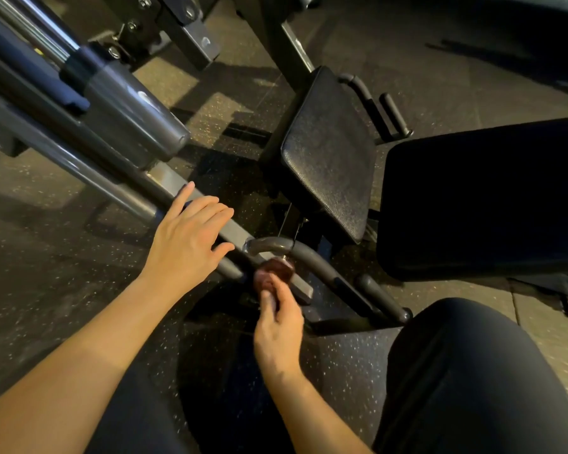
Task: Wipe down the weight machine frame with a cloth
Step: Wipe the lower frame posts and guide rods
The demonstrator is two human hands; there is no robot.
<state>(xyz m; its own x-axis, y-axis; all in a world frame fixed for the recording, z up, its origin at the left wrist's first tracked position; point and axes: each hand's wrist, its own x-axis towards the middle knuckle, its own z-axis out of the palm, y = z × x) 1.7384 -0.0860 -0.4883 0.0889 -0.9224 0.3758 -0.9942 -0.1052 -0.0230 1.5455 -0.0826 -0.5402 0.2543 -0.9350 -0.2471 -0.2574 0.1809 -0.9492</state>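
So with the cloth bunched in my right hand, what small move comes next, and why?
Probably press the reddish cloth onto the grey frame bar and slide upward. The right hand pinches it at the bar's lower end; the left hand is open above it.

The floor point(63, 257) is dark rubber matting flecked with pale specks, with seams between tiles visible at the right. The weight machine frame point(210, 221) stands directly on it, its grey steel tubes running diagonally from upper left to a low end near the middle. The base of a black padded seat point(328, 152) also rests on it, beside the frame.
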